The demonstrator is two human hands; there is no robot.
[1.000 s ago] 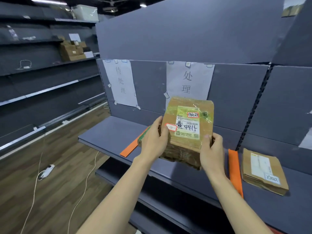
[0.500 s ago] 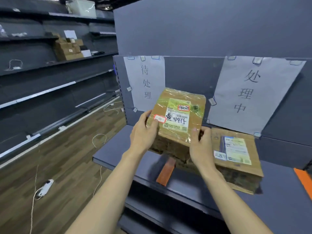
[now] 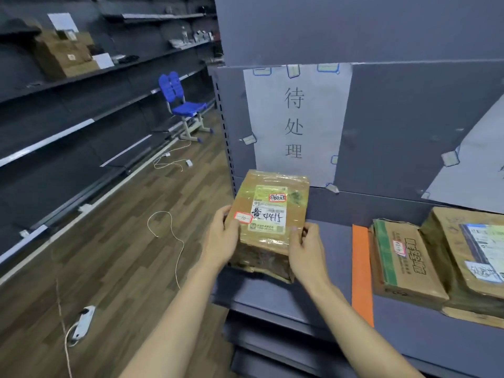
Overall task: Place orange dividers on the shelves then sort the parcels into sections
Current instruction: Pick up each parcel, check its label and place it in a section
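A brown taped parcel [image 3: 270, 214] with a white label and red-edged stickers is held over the left end of the grey shelf [image 3: 321, 298]. My left hand [image 3: 222, 238] grips its left edge and my right hand [image 3: 305, 249] grips its lower right corner. It sits below the paper sign [image 3: 296, 124] on the back panel. An orange divider [image 3: 361, 271] lies flat on the shelf to the right of the parcel. Two more cardboard parcels, one with a green stripe [image 3: 403, 266] and one with a printed label [image 3: 474, 252], lie right of the divider.
A second paper sign [image 3: 474, 165] hangs at the far right. A blue chair [image 3: 182, 105] stands in the aisle. Cables and a white power strip [image 3: 81, 321] lie on the wooden floor. Dark shelving with cardboard boxes [image 3: 65, 54] lines the left wall.
The parcel has been carried left along the shelf, past the orange divider, and lowered toward the left section. The view has swung left with it.
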